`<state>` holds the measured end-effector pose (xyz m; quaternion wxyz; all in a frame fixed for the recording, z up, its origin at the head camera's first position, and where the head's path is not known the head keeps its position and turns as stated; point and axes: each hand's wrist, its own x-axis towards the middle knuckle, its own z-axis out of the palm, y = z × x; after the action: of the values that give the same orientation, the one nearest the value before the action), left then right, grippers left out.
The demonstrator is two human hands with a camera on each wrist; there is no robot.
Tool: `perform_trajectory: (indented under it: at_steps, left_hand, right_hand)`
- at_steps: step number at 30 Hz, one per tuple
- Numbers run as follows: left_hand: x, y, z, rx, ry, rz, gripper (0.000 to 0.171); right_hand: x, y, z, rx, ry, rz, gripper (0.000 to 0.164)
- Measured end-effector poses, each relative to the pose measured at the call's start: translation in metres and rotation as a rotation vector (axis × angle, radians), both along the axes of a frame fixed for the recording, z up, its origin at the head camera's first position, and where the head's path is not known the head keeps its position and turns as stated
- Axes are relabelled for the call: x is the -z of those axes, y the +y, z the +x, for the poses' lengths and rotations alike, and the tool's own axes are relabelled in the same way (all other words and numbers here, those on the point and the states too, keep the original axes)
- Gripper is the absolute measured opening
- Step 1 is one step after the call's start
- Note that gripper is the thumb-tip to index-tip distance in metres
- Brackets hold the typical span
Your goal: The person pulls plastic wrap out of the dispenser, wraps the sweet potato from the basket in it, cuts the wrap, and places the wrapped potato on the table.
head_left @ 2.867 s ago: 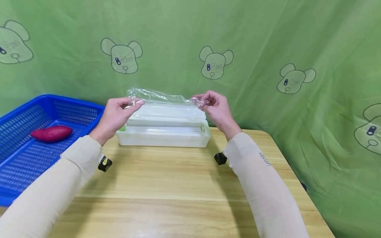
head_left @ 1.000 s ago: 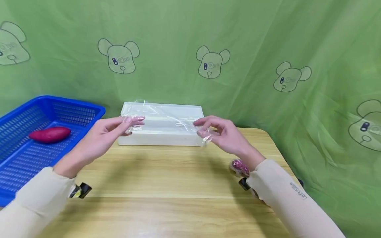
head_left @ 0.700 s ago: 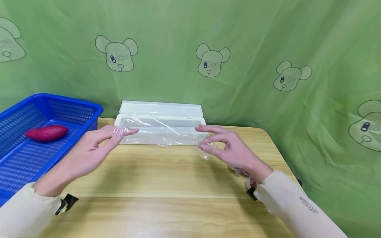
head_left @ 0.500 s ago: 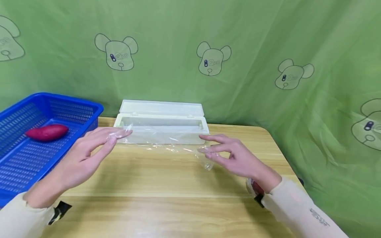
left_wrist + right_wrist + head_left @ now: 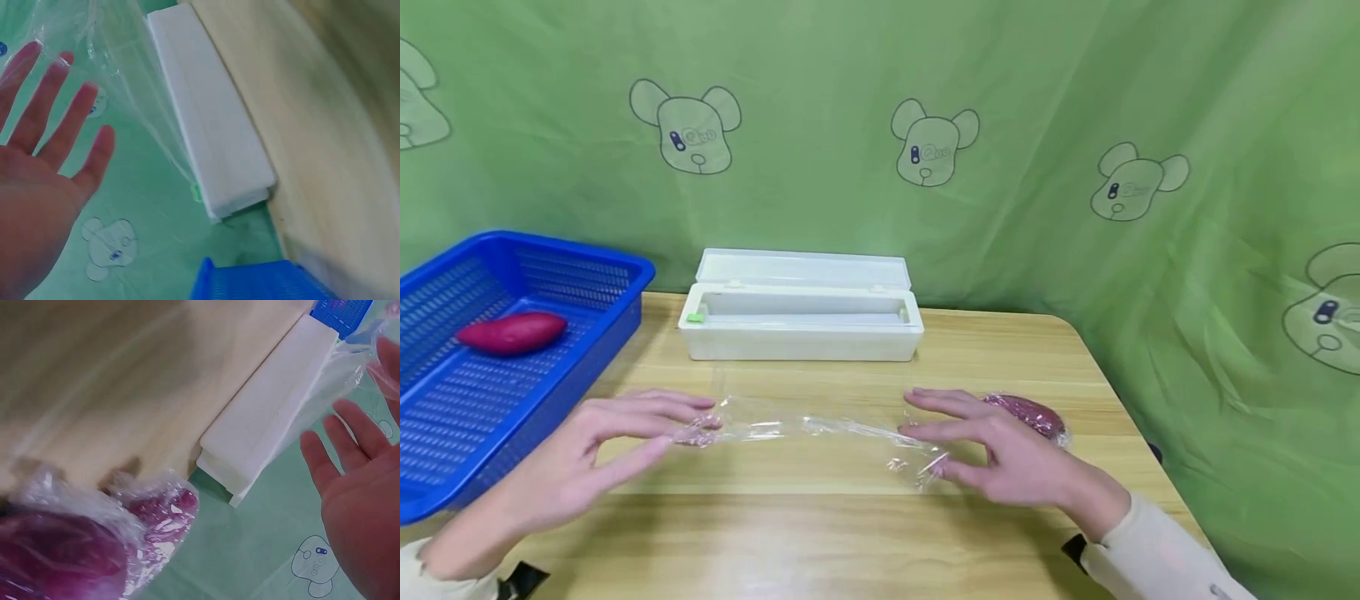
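Observation:
A sheet of clear cling film [image 5: 842,427] stretches between both hands above the table and runs back to a white film dispenser box [image 5: 801,340]. Its lid stands up, and a white roll lies inside. My left hand [image 5: 598,454] pinches the film's left corner between thumb and forefinger, the other fingers extended. At the right corner my right hand [image 5: 1011,454] pinches crumpled film, its fingers spread. The left wrist view shows the film [image 5: 119,69] rising from the box to the fingers. Beyond my right hand lies a film-wrapped purple sweet potato [image 5: 1030,414].
On the left stands a blue plastic basket [image 5: 561,417] holding an unwrapped reddish-purple sweet potato [image 5: 512,333]. The right wrist view shows two wrapped sweet potatoes, one [image 5: 62,556] nearer the camera. A green curtain [image 5: 820,192] hangs behind the wooden table [image 5: 820,542].
Both hands have come down and towards me from above the box, drawing the film out over the table. The box is fully visible now, and a wrapped sweet potato shows beyond the right hand.

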<state>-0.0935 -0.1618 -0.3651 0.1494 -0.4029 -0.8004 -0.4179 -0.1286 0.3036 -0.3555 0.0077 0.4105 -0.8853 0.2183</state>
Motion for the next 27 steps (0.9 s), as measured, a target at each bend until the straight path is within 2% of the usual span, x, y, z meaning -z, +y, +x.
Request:
perform_trajectory:
  at_steps: [3,5,6,10,14,18,23,27]
  left_hand:
    - [0.003,-0.006,0.001,-0.012,-0.040,-0.015,0.060]
    - [0.001,-0.007,0.002,-0.076,-0.074,-0.028,0.072]
    - [0.000,-0.007,0.003,-0.113,-0.103,-0.035,0.072]
    - [0.000,-0.009,-0.001,-0.186,-0.156,-0.015,0.071]
    - [0.005,-0.010,-0.006,-0.180,-0.155,0.001,0.073]
    - [0.004,-0.006,-0.012,-0.193,-0.151,0.028,0.070]
    - [-0.004,0.000,-0.018,-0.232,-0.184,0.050,0.065]
    - [-0.003,0.006,-0.025,-0.313,-0.268,0.011,0.038]
  right_hand:
    - [0.002,0.002,0.004,-0.010,0.011,0.008,0.068]
    - [0.001,0.005,0.005,-0.004,0.025,0.006,0.073]
    - [0.000,0.005,0.005,-0.002,0.033,0.002,0.075]
    - [0.000,0.007,0.002,0.001,0.064,-0.015,0.079]
    - [-0.001,0.006,-0.005,0.002,0.061,-0.039,0.072]
    - [-0.003,0.000,-0.012,0.040,-0.005,-0.062,0.065]
    - [-0.005,-0.010,-0.018,0.120,-0.063,-0.060,0.065]
    - [-0.005,-0.022,-0.023,0.194,-0.084,-0.032,0.071]
